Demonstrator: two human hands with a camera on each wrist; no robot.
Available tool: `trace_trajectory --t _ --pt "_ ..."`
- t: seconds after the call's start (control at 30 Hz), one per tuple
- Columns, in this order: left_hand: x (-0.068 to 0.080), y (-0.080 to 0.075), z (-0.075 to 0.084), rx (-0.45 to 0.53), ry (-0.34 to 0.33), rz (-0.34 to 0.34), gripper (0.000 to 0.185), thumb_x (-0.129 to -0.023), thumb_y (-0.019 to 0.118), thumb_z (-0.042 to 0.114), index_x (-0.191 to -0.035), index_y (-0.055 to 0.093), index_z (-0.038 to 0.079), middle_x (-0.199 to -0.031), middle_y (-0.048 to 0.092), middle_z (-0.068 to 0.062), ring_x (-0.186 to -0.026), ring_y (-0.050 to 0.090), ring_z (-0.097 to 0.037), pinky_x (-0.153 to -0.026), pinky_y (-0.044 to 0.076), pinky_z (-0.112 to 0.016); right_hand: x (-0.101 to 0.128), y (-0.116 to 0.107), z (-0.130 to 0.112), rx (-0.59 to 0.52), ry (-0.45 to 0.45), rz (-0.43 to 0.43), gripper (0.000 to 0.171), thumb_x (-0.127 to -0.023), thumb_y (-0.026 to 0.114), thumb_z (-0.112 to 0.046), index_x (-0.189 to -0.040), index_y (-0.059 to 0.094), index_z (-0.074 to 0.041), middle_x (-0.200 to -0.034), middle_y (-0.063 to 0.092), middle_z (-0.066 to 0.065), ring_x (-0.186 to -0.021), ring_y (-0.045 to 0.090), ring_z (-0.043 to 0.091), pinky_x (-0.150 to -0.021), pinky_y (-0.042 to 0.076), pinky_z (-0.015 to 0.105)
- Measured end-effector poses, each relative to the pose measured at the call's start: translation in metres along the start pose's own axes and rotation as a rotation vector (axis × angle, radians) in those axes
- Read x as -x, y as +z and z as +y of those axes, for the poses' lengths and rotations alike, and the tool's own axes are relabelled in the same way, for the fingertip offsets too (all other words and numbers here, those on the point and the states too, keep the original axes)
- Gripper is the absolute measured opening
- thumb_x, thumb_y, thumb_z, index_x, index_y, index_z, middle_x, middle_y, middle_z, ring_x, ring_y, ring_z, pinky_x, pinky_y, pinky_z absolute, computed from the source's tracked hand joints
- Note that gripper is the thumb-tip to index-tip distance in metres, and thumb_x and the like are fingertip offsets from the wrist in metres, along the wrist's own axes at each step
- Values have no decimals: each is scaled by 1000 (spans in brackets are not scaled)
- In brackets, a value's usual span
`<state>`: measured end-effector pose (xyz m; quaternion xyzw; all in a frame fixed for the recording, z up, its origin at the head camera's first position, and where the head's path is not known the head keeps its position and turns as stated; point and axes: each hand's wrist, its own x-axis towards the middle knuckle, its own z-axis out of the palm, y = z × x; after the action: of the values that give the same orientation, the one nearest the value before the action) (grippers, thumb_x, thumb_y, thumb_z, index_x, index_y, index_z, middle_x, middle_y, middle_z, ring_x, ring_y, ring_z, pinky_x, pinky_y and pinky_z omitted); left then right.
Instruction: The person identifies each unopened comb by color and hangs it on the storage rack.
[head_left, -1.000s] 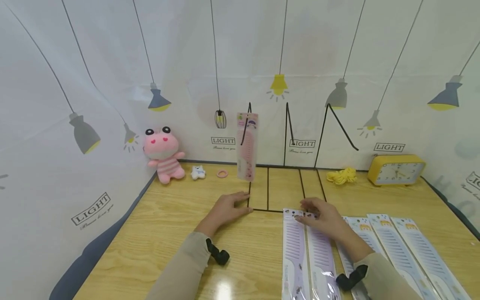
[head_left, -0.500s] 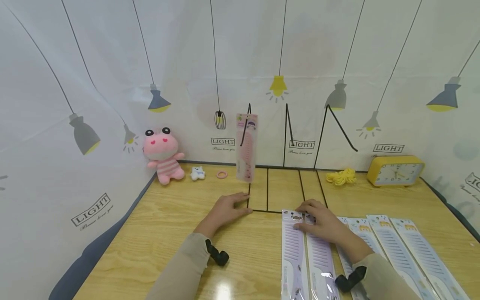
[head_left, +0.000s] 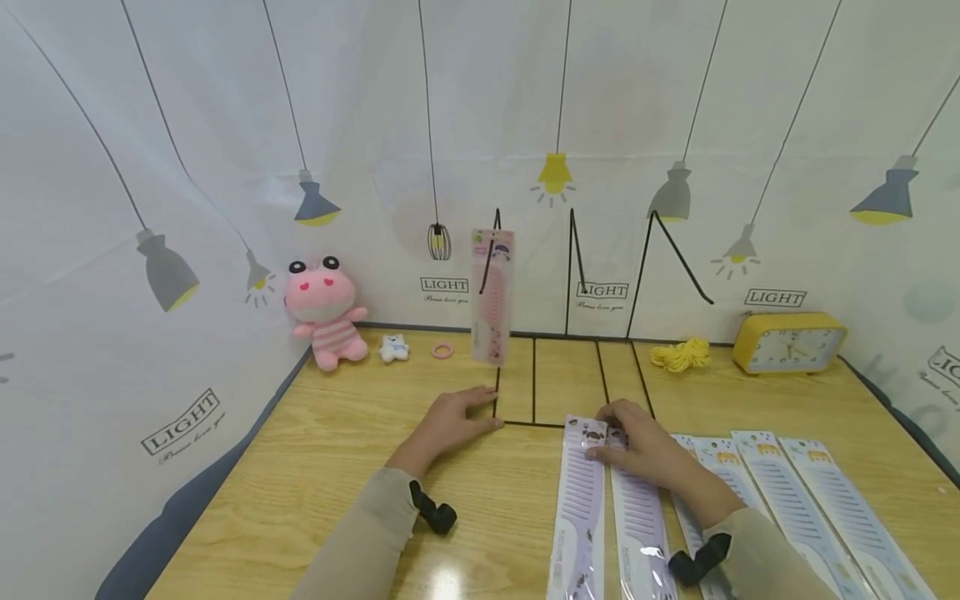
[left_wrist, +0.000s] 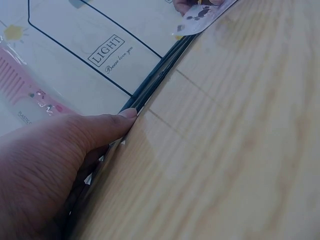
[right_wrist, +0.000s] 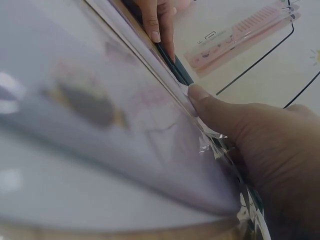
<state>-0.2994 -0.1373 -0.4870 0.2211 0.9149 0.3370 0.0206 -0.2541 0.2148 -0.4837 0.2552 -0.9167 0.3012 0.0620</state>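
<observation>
Purple comb pack (head_left: 581, 492) newly tilted, right hand (head_left: 637, 446)

Packaged lilac comb (head_left: 581, 500) lies lengthwise on table, top end lifted

Bare tabletop (head_left: 330, 467) lies open left of the left hand (head_left: 448, 423). Ahead, the black wire rack (head_left: 570, 333) and its hanging pink comb pack (head_left: 491, 296) block the way (uprights close together). Rightward, packaged combs (head_left: 780, 492) cover the wood beside the right hand (head_left: 637, 442).
</observation>
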Motion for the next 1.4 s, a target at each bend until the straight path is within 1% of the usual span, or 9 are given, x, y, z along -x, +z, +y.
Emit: trace_trajectory --t 0.17,0.27,0.37,0.47,0.63,0.77,1.03,1.23,1.4 --pt "-1 1 -1 -9 -10 -3 59 -93 68 53 -145 57 26 -153 47 3 -142 41 -24 -118 32 -46 1 1 3 -12 -43 51 36 -86 81 -32 -108 61 -12 -97 57 -3 -85 51 13 -73 50 32" --pt "-1 2 0 -5 -11 -2 58 -93 68 52 -144 58 25 -153 48 2 -142 41 -24 -118 32 -46 1 1 3 -4 -16 90 29 -86 81 -35 -102 64 -18 -91 56 -7 -81 53 11 -68 49 28" --pt "-1 2 0 5 -13 3 58 -93 68 51 -144 58 25 -153 48 2 -142 41 -25 -118 32 -47 1 0 1 -21 46 129 28 -86 79 -41 -100 67 -21 -87 57 -8 -79 56 12 -67 50 30" --pt "0 2 0 13 -16 6 58 -93 68 51 -144 58 25 -153 47 1 -142 41 -25 -118 31 -47 0 0 -1 -79 107 148 29 -88 77 -45 -102 68 -21 -85 61 -9 -79 59 12 -67 51 29" --pt "0 3 -1 16 -12 6 59 -92 68 52 -143 59 25 -153 48 1 -142 41 -24 -118 32 -46 2 -1 -3 -238 180 147 22 -94 74 -32 -107 68 -16 -86 64 -3 -79 59 15 -68 50 26" --pt "-1 4 -2 8 -9 14 58 -92 69 52 -143 59 26 -152 48 2 -142 42 -22 -118 32 -44 2 -2 -4 -342 201 148 20 -96 71 -24 -111 68 -11 -88 65 2 -79 56 17 -68 47 26" --pt "-1 3 0 14 7 18 58 -93 70 48 -142 60 21 -151 51 1 -141 44 -25 -117 34 -46 2 -2 -5 -567 221 124 26 -92 76 -21 -111 71 -5 -101 74 10 -90 69 16 -79 56 24" --pt "-1 4 -2 3 -3 17 58 -92 70 50 -143 60 23 -151 50 3 -141 43 -23 -117 33 -45 3 -4 -7 -603 226 135 25 -92 75 -17 -112 71 -2 -103 75 12 -88 73 17 -78 59 27" --pt "-3 5 -4 -3 -1 21 58 -92 69 52 -143 60 24 -151 50 2 -141 43 -22 -118 33 -45 2 -6 -7 -556 259 176 26 -91 77 -23 -109 73 -4 -100 76 10 -86 73 16 -78 57 24"
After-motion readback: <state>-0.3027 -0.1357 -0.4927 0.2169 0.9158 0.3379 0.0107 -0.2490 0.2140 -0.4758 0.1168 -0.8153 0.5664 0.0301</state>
